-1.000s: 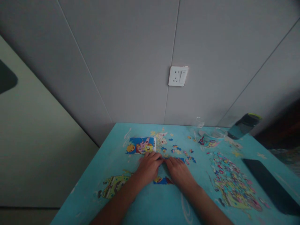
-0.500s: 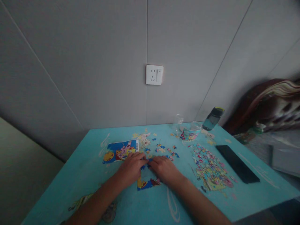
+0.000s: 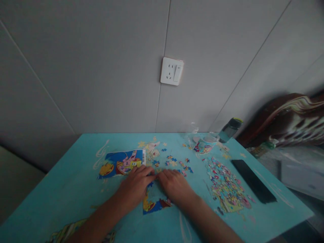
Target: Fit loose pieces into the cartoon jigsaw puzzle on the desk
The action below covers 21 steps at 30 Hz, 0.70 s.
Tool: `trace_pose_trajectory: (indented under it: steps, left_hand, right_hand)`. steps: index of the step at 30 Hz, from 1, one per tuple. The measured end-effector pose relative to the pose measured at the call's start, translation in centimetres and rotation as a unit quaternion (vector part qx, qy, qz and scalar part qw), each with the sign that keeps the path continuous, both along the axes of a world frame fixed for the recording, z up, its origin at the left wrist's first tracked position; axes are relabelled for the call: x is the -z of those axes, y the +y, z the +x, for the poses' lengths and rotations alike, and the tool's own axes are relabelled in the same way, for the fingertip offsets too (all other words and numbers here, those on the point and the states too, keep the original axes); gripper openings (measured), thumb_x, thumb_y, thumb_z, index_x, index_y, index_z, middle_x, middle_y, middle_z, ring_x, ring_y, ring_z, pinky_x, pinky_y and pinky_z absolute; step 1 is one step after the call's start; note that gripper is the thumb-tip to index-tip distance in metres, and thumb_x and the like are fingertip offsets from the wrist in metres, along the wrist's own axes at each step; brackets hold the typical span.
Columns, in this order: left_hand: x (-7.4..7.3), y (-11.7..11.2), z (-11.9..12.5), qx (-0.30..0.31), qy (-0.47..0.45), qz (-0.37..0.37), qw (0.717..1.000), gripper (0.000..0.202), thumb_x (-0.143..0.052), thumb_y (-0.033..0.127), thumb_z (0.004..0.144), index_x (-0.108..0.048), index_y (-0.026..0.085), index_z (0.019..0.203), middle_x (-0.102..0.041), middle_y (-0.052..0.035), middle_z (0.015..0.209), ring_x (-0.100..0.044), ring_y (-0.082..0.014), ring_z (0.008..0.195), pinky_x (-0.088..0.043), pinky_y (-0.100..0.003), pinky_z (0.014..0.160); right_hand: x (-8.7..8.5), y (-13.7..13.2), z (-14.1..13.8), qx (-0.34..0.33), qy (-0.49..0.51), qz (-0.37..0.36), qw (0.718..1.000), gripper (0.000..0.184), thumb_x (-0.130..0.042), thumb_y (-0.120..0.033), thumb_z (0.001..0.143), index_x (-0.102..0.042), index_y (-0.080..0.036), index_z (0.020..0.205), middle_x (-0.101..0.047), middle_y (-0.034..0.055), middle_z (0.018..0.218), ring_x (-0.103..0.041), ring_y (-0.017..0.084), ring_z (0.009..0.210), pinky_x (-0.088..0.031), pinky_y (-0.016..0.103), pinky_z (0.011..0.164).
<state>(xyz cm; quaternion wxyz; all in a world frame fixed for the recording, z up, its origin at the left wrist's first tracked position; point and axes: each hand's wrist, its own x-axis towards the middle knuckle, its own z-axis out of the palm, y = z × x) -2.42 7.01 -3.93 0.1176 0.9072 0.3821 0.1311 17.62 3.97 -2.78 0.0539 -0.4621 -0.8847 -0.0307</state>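
Right hand (image 3: 177, 185) at puzzle (image 3: 157, 206) (tub (image 3: 205, 147) beyond)

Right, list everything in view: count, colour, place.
Table: 1, turquoise, foreground
Wall: 1, grey, behind table
Socket: 1, white, on wall
Puzzle: 1, blue-yellow, table's middle
Card: 1, mostly blue, back-left of puzzle
Loose pieces: several, mostly blue, behind puzzle
Bits: uncountable, multicoloured, table's right
Tub: 1, multicoloured, table's back
Bottle: 1, dark, right of tub
Slab: 1, black, right of bits
Furniture: 1, brown, far right
Left hand, right hand: 2, bare, at puzzle
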Motion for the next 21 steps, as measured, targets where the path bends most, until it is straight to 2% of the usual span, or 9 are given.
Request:
trace_pose_trajectory:
  steps: [7,15,21]
  left_hand:
    - [0.2,-0.7,-0.1,-0.005,0.005,0.009,1.0,0.035,-0.05,0.007,0.092,-0.068,0.027,0.116,-0.062,-0.0023,0.119,-0.049,-0.0242,0.113,-0.037,-0.042,0.1]
    - [-0.6,-1.1,0.0,-0.01,0.004,0.003,1.0,0.034,-0.05,0.005,0.092,-0.068,0.025,0.111,-0.062,-0.0024,0.116,-0.049,-0.0234,0.112,-0.037,-0.041,0.1]
    - [-0.2,-1.0,0.1,-0.018,0.006,-0.003,1.0,0.036,-0.049,0.004,0.09,-0.069,0.025,0.112,-0.062,-0.003,0.117,-0.049,-0.0228,0.113,-0.038,-0.04,0.102]
  right_hand:
    - [-0.2,-0.9,0.0,-0.013,-0.01,0.019,1.0,0.011,-0.061,-0.014,0.094,-0.058,-0.017,0.104,-0.064,0.0048,0.09,-0.061,0.021,0.079,-0.048,0.035,0.071]
    - [0.9,-0.2,-0.5,0.004,-0.021,0.045,0.999,0.01,-0.06,-0.011,0.092,-0.054,-0.018,0.095,-0.062,0.0031,0.085,-0.061,0.021,0.073,-0.044,0.033,0.063]
    - [1.1,-0.1,-0.6,0.021,-0.013,0.055,0.998,0.013,-0.062,-0.01,0.091,-0.053,-0.019,0.093,-0.063,0.0024,0.084,-0.061,0.02,0.072,-0.041,0.031,0.061]
